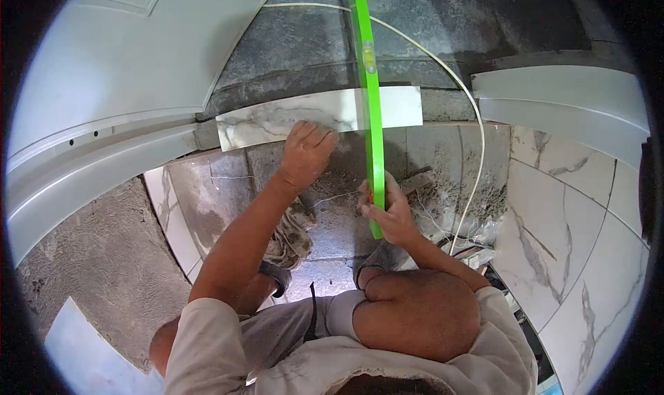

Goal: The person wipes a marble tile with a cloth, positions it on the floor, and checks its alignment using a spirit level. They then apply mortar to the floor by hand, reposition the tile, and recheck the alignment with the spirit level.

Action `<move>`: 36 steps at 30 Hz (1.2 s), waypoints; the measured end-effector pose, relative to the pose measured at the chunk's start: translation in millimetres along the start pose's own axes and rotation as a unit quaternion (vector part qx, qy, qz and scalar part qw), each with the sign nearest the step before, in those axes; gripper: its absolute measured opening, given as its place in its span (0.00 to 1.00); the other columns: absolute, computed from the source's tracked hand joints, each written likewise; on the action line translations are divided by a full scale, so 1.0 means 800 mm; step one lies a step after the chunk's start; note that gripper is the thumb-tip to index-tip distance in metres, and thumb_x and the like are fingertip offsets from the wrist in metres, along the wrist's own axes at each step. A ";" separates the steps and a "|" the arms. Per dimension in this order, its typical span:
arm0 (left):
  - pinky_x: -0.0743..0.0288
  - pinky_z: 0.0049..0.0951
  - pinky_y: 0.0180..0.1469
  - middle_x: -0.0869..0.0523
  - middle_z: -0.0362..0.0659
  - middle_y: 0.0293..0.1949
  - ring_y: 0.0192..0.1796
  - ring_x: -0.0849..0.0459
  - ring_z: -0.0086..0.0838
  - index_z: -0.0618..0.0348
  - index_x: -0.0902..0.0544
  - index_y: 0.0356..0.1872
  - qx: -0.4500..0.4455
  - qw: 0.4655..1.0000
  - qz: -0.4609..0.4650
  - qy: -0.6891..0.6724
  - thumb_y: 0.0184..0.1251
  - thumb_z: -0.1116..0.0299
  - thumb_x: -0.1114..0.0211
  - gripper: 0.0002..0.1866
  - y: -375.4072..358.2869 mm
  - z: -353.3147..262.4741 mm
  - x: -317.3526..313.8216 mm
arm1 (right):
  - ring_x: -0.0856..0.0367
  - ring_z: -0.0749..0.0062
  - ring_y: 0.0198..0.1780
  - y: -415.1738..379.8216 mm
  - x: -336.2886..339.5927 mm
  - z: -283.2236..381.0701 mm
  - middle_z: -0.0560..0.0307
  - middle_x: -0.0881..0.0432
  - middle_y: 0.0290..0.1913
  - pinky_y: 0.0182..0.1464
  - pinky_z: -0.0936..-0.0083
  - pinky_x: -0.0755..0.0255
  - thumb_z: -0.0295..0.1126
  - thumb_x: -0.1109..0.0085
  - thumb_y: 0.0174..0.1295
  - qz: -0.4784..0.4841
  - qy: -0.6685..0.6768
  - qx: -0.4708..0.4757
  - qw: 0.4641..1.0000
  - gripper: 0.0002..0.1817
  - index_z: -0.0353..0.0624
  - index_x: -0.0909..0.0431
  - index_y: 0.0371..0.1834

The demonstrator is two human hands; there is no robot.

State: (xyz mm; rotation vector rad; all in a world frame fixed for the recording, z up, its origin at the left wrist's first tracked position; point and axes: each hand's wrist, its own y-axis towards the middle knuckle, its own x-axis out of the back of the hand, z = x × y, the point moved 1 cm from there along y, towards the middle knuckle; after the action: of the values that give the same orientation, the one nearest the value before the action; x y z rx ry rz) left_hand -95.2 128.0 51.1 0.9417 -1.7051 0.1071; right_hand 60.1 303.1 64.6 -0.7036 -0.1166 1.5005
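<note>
A long bright green spirit level (374,111) lies across a narrow white marble-patterned tile strip (259,123), running away from me. My right hand (391,212) is wrapped round its near end. The level's vial (369,58) shows beyond the strip. My left hand (309,149) is curled into a fist, its knuckles at the strip's front edge, left of the level. Nothing shows in that fist, and its palm side is hidden. The strip spans the doorway sill between the two white frame pieces.
A white door (152,56) stands at left. A pale cable (477,139) loops across the floor at right. Marble-patterned wall tiles (553,222) line the right side. A crumpled dirty cloth (290,234) lies below my left hand. Rough mortar (97,243) covers the left surface.
</note>
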 end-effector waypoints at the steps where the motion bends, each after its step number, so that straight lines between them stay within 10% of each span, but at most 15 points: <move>1: 0.28 0.39 0.44 0.20 0.42 0.34 0.38 0.21 0.36 0.56 0.21 0.33 0.003 1.000 -0.001 0.005 0.44 0.74 0.38 0.11 0.000 0.000 0.000 | 0.24 0.75 0.45 0.001 -0.001 -0.002 0.55 0.26 0.48 0.49 0.74 0.26 0.23 0.39 0.58 0.015 -0.024 0.014 1.000 0.39 0.37 0.48 0.73; 36: 0.27 0.38 0.45 0.23 0.41 0.32 0.40 0.23 0.37 0.56 0.21 0.32 0.009 1.000 -0.004 -0.013 0.40 0.75 0.37 0.13 -0.004 0.004 -0.003 | 0.21 0.60 0.54 -0.052 0.001 -0.042 0.41 0.26 0.57 0.57 0.61 0.25 0.25 0.31 0.56 0.128 -0.076 -0.119 0.982 0.56 0.37 0.69 0.75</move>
State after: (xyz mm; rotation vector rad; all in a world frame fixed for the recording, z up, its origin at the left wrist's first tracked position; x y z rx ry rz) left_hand -95.5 125.3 46.6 0.9657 -1.7275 0.1049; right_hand 112.6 295.2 57.7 -0.8171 -0.3371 1.8069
